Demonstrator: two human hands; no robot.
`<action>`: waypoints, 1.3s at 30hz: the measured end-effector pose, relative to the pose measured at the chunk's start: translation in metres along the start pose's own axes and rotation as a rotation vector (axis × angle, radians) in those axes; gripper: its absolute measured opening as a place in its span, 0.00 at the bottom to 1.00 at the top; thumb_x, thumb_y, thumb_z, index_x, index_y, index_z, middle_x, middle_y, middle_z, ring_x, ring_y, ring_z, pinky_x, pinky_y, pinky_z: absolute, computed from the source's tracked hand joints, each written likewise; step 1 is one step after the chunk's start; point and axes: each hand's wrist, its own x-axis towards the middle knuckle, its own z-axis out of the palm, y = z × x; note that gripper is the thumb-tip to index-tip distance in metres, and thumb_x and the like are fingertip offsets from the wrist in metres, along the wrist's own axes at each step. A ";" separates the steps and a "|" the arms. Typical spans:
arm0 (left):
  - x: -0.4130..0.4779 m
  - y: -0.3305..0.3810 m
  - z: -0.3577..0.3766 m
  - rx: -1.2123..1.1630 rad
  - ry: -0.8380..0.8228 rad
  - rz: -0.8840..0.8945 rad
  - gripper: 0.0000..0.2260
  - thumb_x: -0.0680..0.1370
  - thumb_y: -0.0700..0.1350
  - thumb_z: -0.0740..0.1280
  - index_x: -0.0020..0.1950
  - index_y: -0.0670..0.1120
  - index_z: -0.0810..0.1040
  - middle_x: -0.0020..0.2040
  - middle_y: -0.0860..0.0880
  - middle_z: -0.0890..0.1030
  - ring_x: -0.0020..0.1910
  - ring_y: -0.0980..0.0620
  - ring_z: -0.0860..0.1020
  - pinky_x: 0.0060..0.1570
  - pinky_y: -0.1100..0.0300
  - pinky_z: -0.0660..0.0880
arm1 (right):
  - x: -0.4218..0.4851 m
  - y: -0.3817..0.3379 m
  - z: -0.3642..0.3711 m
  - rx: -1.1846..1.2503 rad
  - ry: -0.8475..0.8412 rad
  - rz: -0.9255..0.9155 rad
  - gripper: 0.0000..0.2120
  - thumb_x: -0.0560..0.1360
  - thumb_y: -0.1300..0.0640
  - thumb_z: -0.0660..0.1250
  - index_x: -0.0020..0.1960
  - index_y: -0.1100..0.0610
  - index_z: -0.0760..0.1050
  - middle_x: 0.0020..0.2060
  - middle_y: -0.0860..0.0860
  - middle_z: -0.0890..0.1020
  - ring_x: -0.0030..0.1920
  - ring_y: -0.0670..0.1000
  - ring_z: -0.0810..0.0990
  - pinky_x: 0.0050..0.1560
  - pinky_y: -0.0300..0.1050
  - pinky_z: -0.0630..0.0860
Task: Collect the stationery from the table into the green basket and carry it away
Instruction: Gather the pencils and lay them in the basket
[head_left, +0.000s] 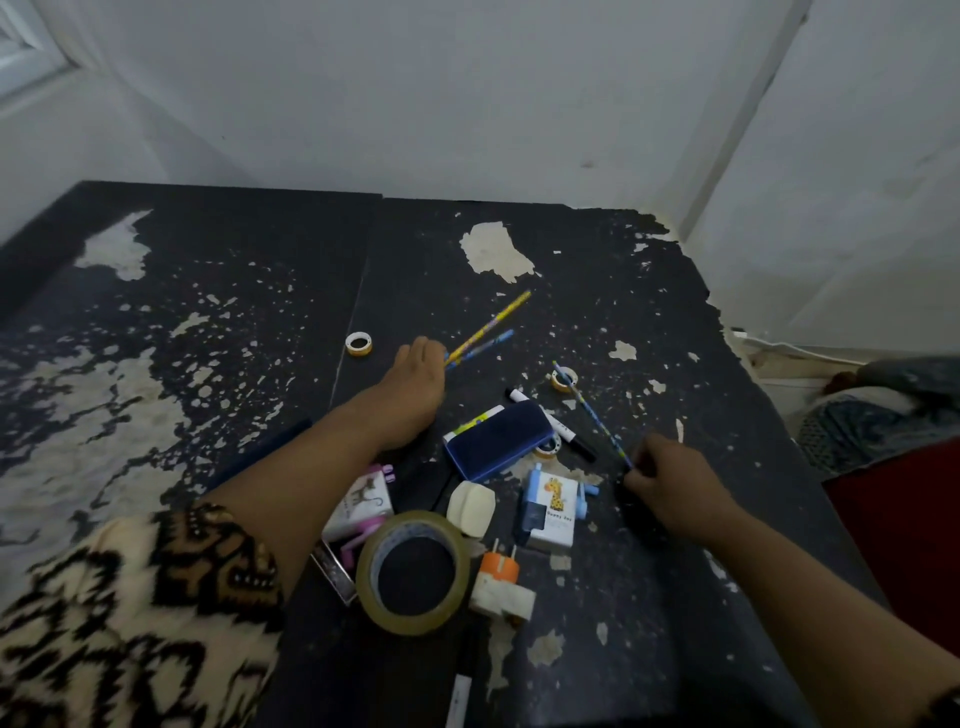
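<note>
Peeling black surface (208, 322), white walls (467, 93) behind. The left hand (415, 384) meets the near ends of two pencils (488, 328) slanting away rightward, grip hidden. The right hand (675, 488) pinches a blue pencil (597, 421) by its near end. The basket is unseen.

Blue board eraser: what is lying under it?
A black marker and a small tape roll stick out from under the blue board eraser; their covered parts cannot be seen.

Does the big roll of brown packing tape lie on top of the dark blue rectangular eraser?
No, the big roll of brown packing tape lies flat on the black table, apart from the dark blue rectangular eraser.
</note>
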 end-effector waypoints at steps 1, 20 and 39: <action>0.000 0.008 -0.008 -0.041 0.050 -0.005 0.17 0.76 0.29 0.57 0.65 0.36 0.65 0.62 0.37 0.65 0.51 0.46 0.63 0.53 0.55 0.64 | -0.004 -0.006 -0.001 0.060 0.022 0.001 0.05 0.75 0.60 0.69 0.45 0.56 0.72 0.41 0.53 0.78 0.39 0.50 0.75 0.35 0.41 0.69; -0.142 0.156 -0.086 -1.987 0.351 -0.537 0.08 0.84 0.35 0.55 0.60 0.37 0.72 0.43 0.45 0.75 0.39 0.52 0.73 0.40 0.62 0.77 | -0.183 -0.120 -0.041 0.787 0.056 -0.025 0.12 0.80 0.57 0.57 0.42 0.61 0.75 0.30 0.52 0.75 0.30 0.51 0.73 0.33 0.46 0.68; -0.331 0.224 -0.079 -1.722 0.155 -0.748 0.18 0.85 0.52 0.55 0.54 0.40 0.76 0.27 0.54 0.70 0.26 0.57 0.68 0.33 0.61 0.65 | -0.370 -0.120 0.026 0.143 0.271 -0.341 0.08 0.81 0.47 0.50 0.45 0.48 0.59 0.36 0.52 0.80 0.37 0.58 0.79 0.32 0.50 0.60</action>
